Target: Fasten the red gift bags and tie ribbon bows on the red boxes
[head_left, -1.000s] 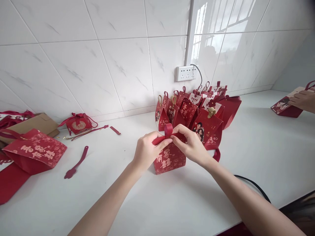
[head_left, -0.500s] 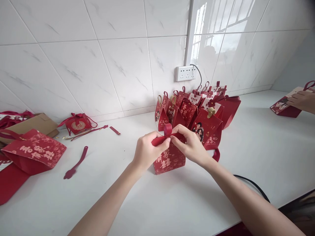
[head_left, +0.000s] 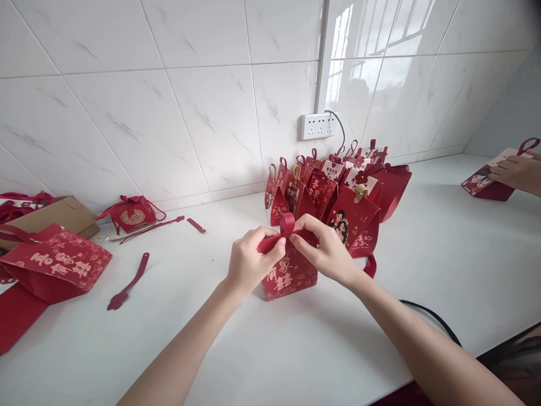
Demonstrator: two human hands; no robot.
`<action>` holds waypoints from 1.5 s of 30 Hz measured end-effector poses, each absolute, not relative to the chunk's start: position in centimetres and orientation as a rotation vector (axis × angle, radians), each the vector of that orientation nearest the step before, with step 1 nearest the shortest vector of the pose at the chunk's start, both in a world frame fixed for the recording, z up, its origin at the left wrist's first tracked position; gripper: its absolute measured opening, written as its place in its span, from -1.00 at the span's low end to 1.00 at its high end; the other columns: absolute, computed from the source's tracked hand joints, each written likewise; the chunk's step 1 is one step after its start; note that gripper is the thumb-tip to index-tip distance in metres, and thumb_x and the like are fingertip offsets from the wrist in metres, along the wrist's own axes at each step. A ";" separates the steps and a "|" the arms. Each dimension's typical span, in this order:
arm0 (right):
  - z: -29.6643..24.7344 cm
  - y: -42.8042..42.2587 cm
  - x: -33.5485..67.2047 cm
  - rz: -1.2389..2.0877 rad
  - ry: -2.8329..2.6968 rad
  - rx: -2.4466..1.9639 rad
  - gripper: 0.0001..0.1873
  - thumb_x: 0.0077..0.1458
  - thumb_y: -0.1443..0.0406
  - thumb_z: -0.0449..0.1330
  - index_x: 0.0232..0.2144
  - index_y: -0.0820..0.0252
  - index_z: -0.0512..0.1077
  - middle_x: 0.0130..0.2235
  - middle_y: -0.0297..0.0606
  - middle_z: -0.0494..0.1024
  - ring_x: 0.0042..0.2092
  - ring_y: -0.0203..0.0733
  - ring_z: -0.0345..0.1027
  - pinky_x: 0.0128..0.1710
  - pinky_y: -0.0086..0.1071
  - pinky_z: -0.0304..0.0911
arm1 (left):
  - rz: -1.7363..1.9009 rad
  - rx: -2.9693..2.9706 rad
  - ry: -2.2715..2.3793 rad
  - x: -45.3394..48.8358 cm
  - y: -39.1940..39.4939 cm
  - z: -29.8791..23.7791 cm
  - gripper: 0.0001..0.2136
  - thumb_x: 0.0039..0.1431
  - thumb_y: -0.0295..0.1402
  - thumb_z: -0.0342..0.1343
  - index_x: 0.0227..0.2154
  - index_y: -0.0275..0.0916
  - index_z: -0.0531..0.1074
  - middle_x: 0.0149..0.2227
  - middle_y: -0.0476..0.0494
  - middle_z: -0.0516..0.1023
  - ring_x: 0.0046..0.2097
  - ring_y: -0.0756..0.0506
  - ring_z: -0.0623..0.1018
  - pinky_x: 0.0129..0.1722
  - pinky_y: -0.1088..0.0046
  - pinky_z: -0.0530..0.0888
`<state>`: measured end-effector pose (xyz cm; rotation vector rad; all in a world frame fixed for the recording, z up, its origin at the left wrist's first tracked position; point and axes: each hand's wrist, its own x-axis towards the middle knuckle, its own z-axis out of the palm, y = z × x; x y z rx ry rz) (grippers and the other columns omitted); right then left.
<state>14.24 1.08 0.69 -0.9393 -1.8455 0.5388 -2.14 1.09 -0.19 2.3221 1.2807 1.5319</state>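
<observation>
A small red box (head_left: 291, 277) with gold writing stands on the white counter (head_left: 262, 349), near the middle of the view. A red strap (head_left: 287, 223) makes a loop on top of the box.

The left hand (head_left: 249, 262) comes in from 7 o'clock. Its thumb and first finger are pressed together, pinching the red strap on the left side of the loop. The right hand (head_left: 326, 252) comes in from 5 o'clock. Its thumb and first finger pinch the same strap on the right side. The fingertips of both hands almost meet just under the loop.

At 1 o'clock from the small red box, just behind it, a bunch of red boxes (head_left: 342, 192) stands close together by the wall. Some have red loops on top and some have tan ones. A white wall socket (head_left: 318, 126) sits on the tiles at 12 o'clock above them.

At 9 o'clock, well apart from the hands, a loose strap (head_left: 127, 282) lies flat on the counter. Farther out at 9 o'clock lies a flat red bag (head_left: 54, 265), tipped on its side. A red pouch (head_left: 132, 214) with ribbons sits at 10 o'clock near the wall, beside a brown card box (head_left: 59, 213).

A black cable (head_left: 435, 320) curves over the counter edge at 4 o'clock.

Far off at 3 o'clock, another person's hand (head_left: 516, 172) rests on a picture box (head_left: 484, 183).
</observation>
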 end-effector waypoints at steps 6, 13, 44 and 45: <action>0.7 1.1 14.3 0.538 -1.847 -0.935 -0.90 0.09 0.39 0.05 -0.46 0.16 0.31 -0.38 -0.36 0.43 -0.38 -0.32 0.28 -0.39 -0.45 0.14 | 1.503 2.323 1.280 -2.2 1.1 -0.2 -0.89 0.11 -0.35 0.05 -0.48 -0.22 0.40 -0.44 -0.02 0.57 -0.38 0.00 0.52 -0.40 0.55 0.42; 0.8 1.2 14.3 0.529 -1.860 -0.941 -0.90 0.09 0.38 0.05 -0.46 0.17 0.31 -0.38 -0.35 0.43 -0.37 -0.31 0.29 -0.38 -0.44 0.15 | 1.436 2.289 1.247 -2.3 1.1 -0.2 -0.86 0.13 -0.33 0.04 -0.49 -0.22 0.40 -0.45 -0.03 0.55 -0.38 -0.01 0.52 -0.39 0.53 0.42; 0.5 1.6 14.9 0.484 -1.942 -0.903 -0.88 0.15 0.34 0.02 -0.41 0.16 0.33 -0.37 -0.32 0.41 -0.36 -0.29 0.28 -0.36 -0.42 0.18 | 1.364 2.110 1.177 -2.2 1.1 0.0 -0.82 0.13 -0.29 0.03 -0.53 -0.23 0.36 -0.61 0.05 0.41 -0.58 0.07 0.34 -0.56 0.59 0.32; 0.5 1.6 14.8 0.484 -1.940 -0.902 -0.87 0.15 0.34 0.02 -0.42 0.16 0.33 -0.37 -0.32 0.41 -0.36 -0.30 0.28 -0.36 -0.43 0.18 | 1.361 2.111 1.174 -2.3 1.1 0.0 -0.81 0.14 -0.28 0.02 -0.52 -0.23 0.36 -0.60 0.05 0.41 -0.58 0.07 0.34 -0.56 0.59 0.32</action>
